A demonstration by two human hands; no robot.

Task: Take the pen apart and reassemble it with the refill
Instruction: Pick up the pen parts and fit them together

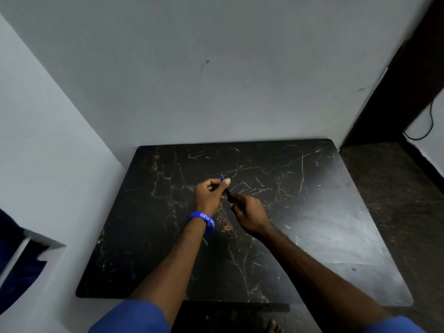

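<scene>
Nearest me I see my two blue fabric sleeves (pixel 134 316) at the bottom edge, and a bare foot (pixel 274 327) on the floor below the table's near edge. My forearms reach forward over the black marble-patterned tabletop (pixel 312 212), which is veined in brown and scratched pale in places. A blue rubber wristband with white lettering (pixel 203 218) sits on my left wrist. My left hand (pixel 209 194) is curled closed, thumb and fingers pinching the upper part of a slim dark pen (pixel 229 194); its small blue end (pixel 222 176) pokes out just past my thumb. My right hand (pixel 249 216) is closed round the pen's lower end, so the pen is held between both hands, raised above the middle of the table. Beyond stands a plain grey wall (pixel 216 68); at far right, a dark doorframe (pixel 396 80) and a thin black cable (pixel 427 126).
</scene>
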